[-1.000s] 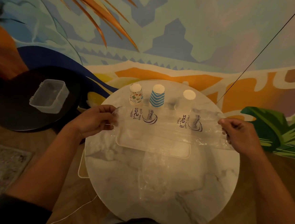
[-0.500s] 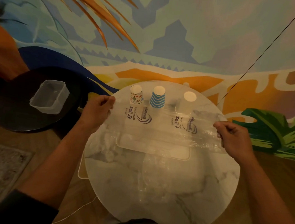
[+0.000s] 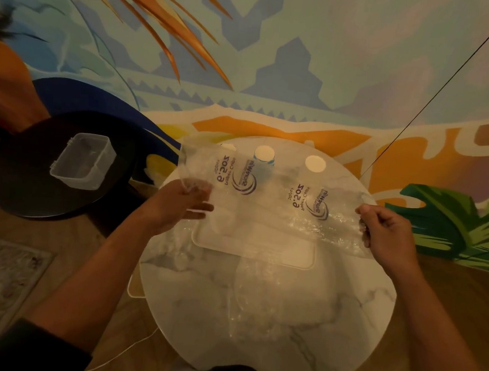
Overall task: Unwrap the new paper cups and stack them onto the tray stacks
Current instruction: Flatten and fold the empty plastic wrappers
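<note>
- The round marble table (image 3: 256, 318) fills the middle of the view. On it lies a pale flat tray (image 3: 261, 251), and at the far edge stand three upturned cup stacks: a patterned one (image 3: 228, 146), half hidden, a blue striped one (image 3: 264, 154) and a plain white one (image 3: 315, 163).
- An empty clear plastic wrapper (image 3: 268, 199), printed with purple lettering that reads reversed from here, is stretched above the tray and veils the lower parts of the stacks. No new cups show inside it.
- A second crumpled clear wrapper (image 3: 275, 299) lies on the table nearer the person.
- The left hand (image 3: 182, 202) holds the wrapper's left end; its fingers lie fairly straight under the film with the thumb on top, though blur hides the exact grip.
- The right hand (image 3: 386, 228) pinches the right end, fingers curled tight on the film.
- Judged from this, the step is clearing the spent wrapper. It would go best lifted high and drawn back toward the person, away from the light stacks, which a dragging edge could tip.
- On the dark side table (image 3: 17, 191) to the left sits a clear rectangular tub (image 3: 83, 161). What it holds, if anything, I cannot tell.
</note>
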### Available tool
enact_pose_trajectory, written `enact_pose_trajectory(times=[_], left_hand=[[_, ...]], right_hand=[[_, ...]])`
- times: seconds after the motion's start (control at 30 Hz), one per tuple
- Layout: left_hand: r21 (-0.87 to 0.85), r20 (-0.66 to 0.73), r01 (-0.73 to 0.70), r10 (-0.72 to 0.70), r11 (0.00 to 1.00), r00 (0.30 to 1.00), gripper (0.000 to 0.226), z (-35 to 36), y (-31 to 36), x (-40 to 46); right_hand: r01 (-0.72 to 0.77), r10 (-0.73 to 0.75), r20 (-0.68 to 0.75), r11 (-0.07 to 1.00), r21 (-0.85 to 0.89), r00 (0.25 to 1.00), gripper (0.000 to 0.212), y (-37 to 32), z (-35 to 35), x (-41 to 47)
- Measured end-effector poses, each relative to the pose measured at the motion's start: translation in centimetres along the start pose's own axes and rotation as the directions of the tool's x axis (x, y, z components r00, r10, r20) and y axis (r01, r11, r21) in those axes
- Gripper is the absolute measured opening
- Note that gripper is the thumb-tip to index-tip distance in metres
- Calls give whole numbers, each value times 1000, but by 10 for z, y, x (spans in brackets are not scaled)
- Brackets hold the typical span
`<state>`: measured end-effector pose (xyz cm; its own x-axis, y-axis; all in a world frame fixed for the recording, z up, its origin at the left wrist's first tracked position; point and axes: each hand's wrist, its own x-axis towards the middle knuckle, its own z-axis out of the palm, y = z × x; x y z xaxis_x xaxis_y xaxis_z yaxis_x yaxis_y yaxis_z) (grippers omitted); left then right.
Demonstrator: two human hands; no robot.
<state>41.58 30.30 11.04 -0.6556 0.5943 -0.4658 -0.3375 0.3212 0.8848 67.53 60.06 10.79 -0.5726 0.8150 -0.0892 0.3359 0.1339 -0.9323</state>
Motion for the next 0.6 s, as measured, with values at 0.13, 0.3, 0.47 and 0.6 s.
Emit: enact_pose_trajectory(times=[0.13, 0.3, 0.47, 0.6], left_hand=[[-129, -133, -6, -12, 992, 991, 20, 8, 4, 1], [-70, -238, -85, 66, 994, 969, 26, -5, 14, 4], [121, -241, -179, 203, 977, 949, 23, -16, 18, 1], [210, -248, -263, 312, 942, 917, 23, -22, 27, 2]], right_hand=[[8, -8, 8, 999, -35, 1000, 16, 0, -1, -3], [-26, 25, -19, 997, -76, 1000, 18, 11, -3, -5], [-50, 50, 0, 996, -67, 999, 20, 25, -6, -10], [-71, 70, -8, 997, -27, 997, 19, 33, -2, -13]])
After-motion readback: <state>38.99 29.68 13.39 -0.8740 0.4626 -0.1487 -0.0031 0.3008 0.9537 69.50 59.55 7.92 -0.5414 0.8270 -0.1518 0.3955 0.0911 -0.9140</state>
